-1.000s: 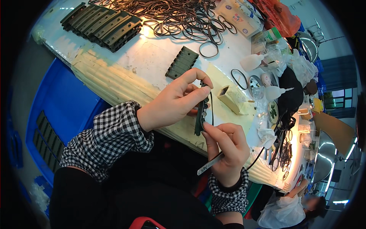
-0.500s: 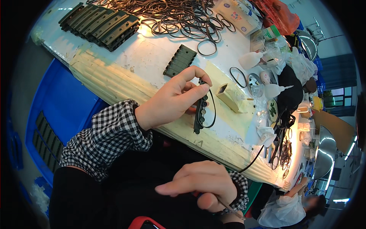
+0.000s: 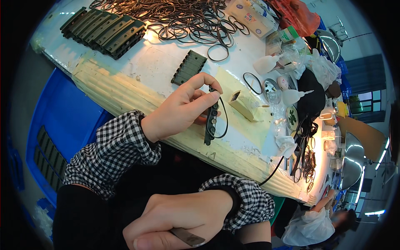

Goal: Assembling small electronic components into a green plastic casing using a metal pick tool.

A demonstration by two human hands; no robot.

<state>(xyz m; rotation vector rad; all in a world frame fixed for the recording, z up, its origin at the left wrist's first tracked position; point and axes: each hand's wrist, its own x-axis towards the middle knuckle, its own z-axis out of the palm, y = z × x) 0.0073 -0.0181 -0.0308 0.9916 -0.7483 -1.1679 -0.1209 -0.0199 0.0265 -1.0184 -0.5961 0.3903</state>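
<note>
My left hand [image 3: 181, 106] pinches the upper end of a narrow dark green toy-like wheel assembly [image 3: 210, 118] above the table's edge. Small round wheels run along its side. A thin black rubber belt [image 3: 227, 121] loops out from it, its top between my thumb and forefinger. Low in the view, away from the table, my right hand [image 3: 179, 216] is closed around a slim metal tool [image 3: 188, 237]. Only the tool's flat end shows, so its kind is unclear. A flat dark green ribbed piece [image 3: 189, 68] lies just beyond my left hand.
A row of dark green ribbed parts [image 3: 102, 33] sits at the far left, beside a heap of black belts [image 3: 179, 18]. A yellowish block [image 3: 246, 106], a loose belt [image 3: 252, 83] and white squeeze bottles [image 3: 266, 64] are to the right. A blue bin [image 3: 75, 104] stands left; a person [image 3: 308, 225] sits lower right.
My right hand has swung left and down with the metal tool, turning its back upward. My left hand still holds the wheel assembly and belt; the whole view has shifted slightly.
</note>
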